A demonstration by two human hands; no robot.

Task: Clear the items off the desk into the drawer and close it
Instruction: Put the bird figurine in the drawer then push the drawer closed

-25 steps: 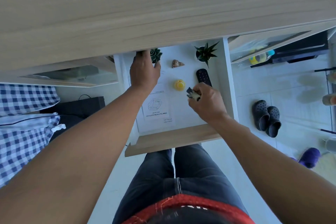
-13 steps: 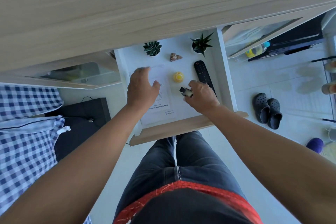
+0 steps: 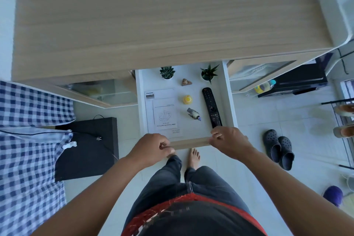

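The white drawer stands pulled out under the bare wooden desk top (image 3: 153, 25); its wooden front panel (image 3: 191, 143) faces me. Inside lie paper manuals (image 3: 161, 111), two small potted succulents (image 3: 167, 72) (image 3: 208, 73), a shell-like stone (image 3: 186, 82), a yellow round object (image 3: 187, 99), a small bird figurine (image 3: 193, 113) and a black remote (image 3: 211, 108). My left hand (image 3: 152, 148) grips the front panel's left end. My right hand (image 3: 229, 141) grips its right end, fingers curled over the top edge.
A black box with a cable (image 3: 87, 147) sits on the floor to the left beside checked fabric (image 3: 28, 140). Dark clogs (image 3: 278, 148) lie on the tiles to the right, near a shoe rack (image 3: 344, 120). My bare feet (image 3: 194, 156) are below the drawer.
My right hand has set the bird figurine down in the drawer and let go. Both hands have drawn back out of the drawer and closed on its front panel. The view has pulled back.
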